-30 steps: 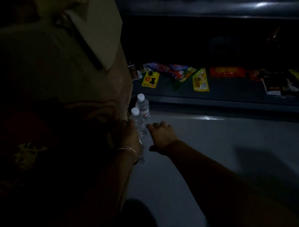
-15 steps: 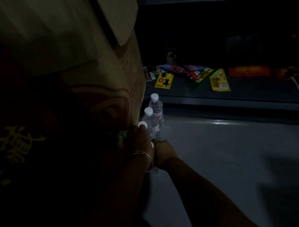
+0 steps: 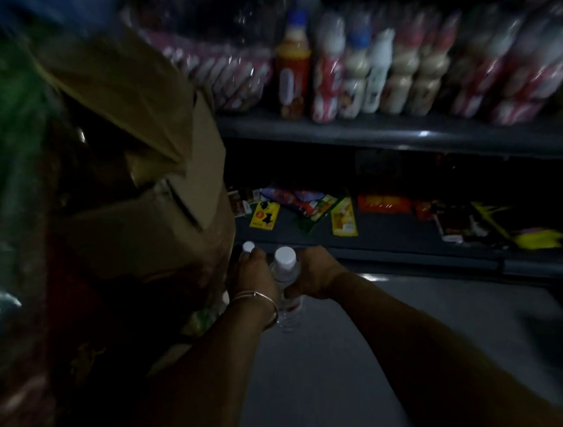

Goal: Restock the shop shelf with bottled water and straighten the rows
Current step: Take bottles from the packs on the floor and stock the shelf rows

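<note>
The scene is dim. A clear water bottle [image 3: 285,268] with a white cap and a red label stands upright between my two hands, lifted off the grey floor. My right hand [image 3: 315,274] is wrapped around its right side. My left hand [image 3: 253,273], with a thin bracelet on the wrist, presses against its left side. At the left fingertips shows the white cap of a second water bottle [image 3: 248,247]; its body is hidden behind that hand. The upper shelf [image 3: 399,134] is above and beyond the hands.
Blurred drink bottles [image 3: 358,71] crowd the upper shelf. The bottom shelf [image 3: 388,241] holds flat snack packets [image 3: 343,217]. An open cardboard box [image 3: 149,174] rises close on the left. Grey floor [image 3: 456,334] stretches to the right.
Both hands have closed on the bottles by the box and raised them off the floor. The view has tilted up, so the upper shelf of drinks now shows.
</note>
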`<state>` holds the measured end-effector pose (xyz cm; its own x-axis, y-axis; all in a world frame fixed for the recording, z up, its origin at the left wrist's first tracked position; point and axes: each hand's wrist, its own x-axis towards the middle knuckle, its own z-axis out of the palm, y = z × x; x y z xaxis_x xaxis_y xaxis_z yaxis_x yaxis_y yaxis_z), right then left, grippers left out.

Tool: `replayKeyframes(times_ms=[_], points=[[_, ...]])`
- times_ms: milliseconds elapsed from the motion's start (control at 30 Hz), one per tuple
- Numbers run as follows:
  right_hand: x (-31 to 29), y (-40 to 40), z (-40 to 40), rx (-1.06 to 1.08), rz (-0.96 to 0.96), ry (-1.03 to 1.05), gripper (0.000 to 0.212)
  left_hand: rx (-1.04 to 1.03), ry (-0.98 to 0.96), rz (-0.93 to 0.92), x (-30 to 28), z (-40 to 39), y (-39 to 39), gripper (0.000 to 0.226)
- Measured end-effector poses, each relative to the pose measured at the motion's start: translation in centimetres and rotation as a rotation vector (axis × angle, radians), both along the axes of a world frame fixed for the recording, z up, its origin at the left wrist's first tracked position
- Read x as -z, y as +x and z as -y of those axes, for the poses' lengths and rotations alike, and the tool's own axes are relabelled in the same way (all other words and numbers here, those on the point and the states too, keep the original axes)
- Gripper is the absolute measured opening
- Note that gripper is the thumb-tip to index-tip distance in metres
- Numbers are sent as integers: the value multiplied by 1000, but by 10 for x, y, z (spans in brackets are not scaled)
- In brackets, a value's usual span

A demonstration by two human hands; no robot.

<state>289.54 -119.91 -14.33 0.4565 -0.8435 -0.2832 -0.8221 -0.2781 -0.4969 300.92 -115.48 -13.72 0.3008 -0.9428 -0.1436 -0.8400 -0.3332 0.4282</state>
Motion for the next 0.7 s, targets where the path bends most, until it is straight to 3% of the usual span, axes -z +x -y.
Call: replayKeyframes(times_ms=[133,300,400,567,700], points=[[-117,-27,10,15,-13,-60,47,73,-64,-139,-106,7,-22,43],[-284,-55,14,63,175,-111,40,179,-169,-350,-249,22,-32,42],[-386,-63,22,56,208,-173,39,255,-200,-522,-346,32,-33,55],[-561,-65,35,75,264,-282,36,309,-307,-540,-517,40,-29,32],[-686,-63,35,75,347,-372,13,399,-362,-620,-640,41,-24,43]])
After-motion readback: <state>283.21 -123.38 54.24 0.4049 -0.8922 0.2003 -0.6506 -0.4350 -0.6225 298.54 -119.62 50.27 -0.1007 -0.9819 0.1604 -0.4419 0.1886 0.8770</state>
